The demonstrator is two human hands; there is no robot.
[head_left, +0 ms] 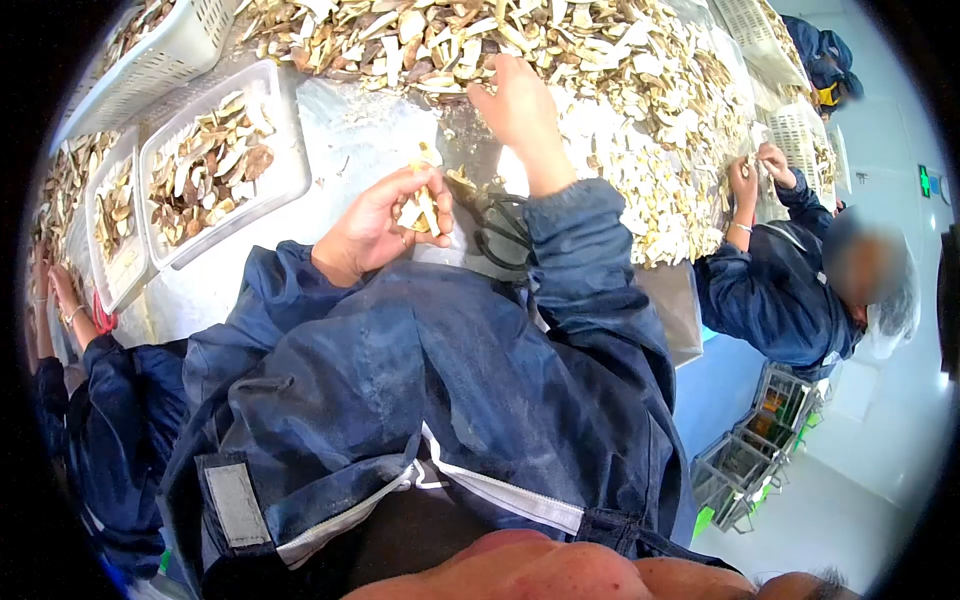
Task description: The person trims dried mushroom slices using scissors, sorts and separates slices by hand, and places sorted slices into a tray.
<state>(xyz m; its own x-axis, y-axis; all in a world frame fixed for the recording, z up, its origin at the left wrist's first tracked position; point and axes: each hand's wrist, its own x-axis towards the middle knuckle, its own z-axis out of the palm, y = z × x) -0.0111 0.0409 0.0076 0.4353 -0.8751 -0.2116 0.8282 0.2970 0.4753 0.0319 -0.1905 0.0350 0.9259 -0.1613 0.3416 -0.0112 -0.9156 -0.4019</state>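
My left hand [385, 222] is closed around several pale dried slices [420, 210], low over the metal table in front of my jacket. Further forward, my right hand [520, 108] reaches to the near edge of a broad heap of dried mushroom slices [440, 45]. Its fingertips touch the heap, and what they may pinch is too small to make out. Below and between the hands lies a dark looped object [500, 235], possibly scissors, beside my right sleeve.
A white tray [300, 150] of browner slices stands at the left, beside a narrower tray [118, 285]. A perforated basket [205, 45] is at the upper left. Co-workers' hands [742, 185] work at the right, others [68, 295] at far left. Crates [745, 455] stand lower right.
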